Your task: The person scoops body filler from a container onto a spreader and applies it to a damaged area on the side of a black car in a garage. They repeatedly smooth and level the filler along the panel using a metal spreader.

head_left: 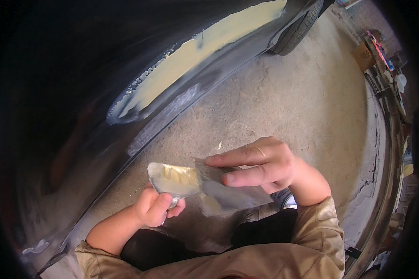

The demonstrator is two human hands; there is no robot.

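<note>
My left hand (pixel 153 207) is closed around the handle of a putty knife (pixel 174 188), whose wide blade points away from me. Yellow body filler (pixel 180 175) coats the upper part of that blade. In my right hand (pixel 267 163), a thin grey flat spreader (pixel 235 193) is pinched between the fingers. Its left edge meets or overlaps the right side of the putty knife blade; whether they touch is hard to tell. Some pale filler shows on the spreader's lower left part. Ahead and left, a long strip of yellow filler (pixel 186 67) covers the lower side of a dark car (pixel 65 93).
The car body fills the left side, with a tyre (pixel 300 30) at the far top. Concrete floor (pixel 288 102) lies beside it. A cluttered bench (pixel 385 90) and a cardboard box (pixel 363 56) line the right. A can (pixel 290 202) stands by my right knee.
</note>
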